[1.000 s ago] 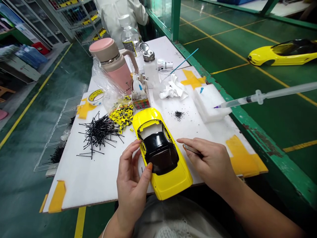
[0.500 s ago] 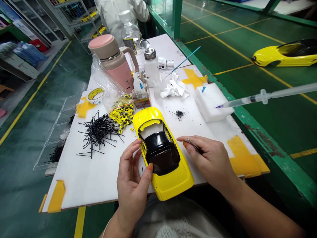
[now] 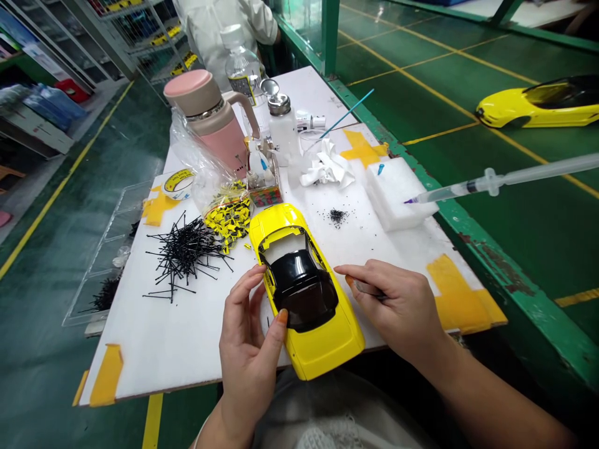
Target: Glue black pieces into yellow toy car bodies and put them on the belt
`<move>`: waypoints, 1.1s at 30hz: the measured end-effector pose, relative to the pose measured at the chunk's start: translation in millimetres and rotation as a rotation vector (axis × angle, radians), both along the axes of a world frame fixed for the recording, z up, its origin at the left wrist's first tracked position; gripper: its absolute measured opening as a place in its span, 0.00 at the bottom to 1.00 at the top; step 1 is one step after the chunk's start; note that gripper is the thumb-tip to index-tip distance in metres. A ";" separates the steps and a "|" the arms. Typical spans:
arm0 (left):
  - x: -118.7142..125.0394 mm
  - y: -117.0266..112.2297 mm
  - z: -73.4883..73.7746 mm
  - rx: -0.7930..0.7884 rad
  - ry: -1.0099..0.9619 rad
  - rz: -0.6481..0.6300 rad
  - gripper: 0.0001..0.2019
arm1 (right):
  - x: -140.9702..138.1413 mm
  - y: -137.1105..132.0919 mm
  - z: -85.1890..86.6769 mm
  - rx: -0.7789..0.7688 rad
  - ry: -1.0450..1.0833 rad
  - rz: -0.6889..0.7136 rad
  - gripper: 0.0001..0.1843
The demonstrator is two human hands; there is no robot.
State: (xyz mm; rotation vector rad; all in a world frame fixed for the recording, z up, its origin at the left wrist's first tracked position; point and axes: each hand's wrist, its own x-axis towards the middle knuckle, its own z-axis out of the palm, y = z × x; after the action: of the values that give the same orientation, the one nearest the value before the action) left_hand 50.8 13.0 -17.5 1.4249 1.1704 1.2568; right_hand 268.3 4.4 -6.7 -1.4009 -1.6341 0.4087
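A yellow toy car body with a black glossy roof lies on the white work board, nose pointing away from me. My left hand grips its left side, thumb on the black roof, fingers curled along the door edge. My right hand rests on the board just right of the car, fingers pinched round a thin metal tool that looks like tweezers. A heap of thin black rods lies to the left of the car.
A bag of small yellow parts, a pink flask, bottles, a tape roll, crumpled tissue, a white foam block with a syringe on it. Another yellow car body lies on the green surface. A person in white stands at the far end.
Almost nothing has moved. My right hand shifted slightly, its tool tilting a little in the fingers; my left hand stays on the car.
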 end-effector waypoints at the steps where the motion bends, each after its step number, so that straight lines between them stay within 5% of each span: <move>1: -0.1 -0.2 0.2 0.001 0.002 0.003 0.22 | 0.1 0.3 -0.4 0.001 0.002 -0.002 0.16; 21: 0.5 -2.4 0.3 -0.048 0.017 0.046 0.23 | 0.7 -0.7 -4.8 0.042 0.027 0.033 0.17; 29: 1.0 -2.6 0.8 -0.044 0.021 0.072 0.23 | 7.5 -7.1 8.4 -0.014 0.190 -0.119 0.04; 33: 0.1 -2.2 -1.3 -0.050 0.016 0.067 0.23 | 20.0 -2.6 25.6 0.049 0.129 -0.183 0.10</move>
State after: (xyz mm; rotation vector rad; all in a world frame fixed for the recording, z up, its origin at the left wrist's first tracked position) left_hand 50.8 10.8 -18.8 1.3714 1.2604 1.2555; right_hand 288.3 1.9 18.8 -1.4428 -1.3900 0.3425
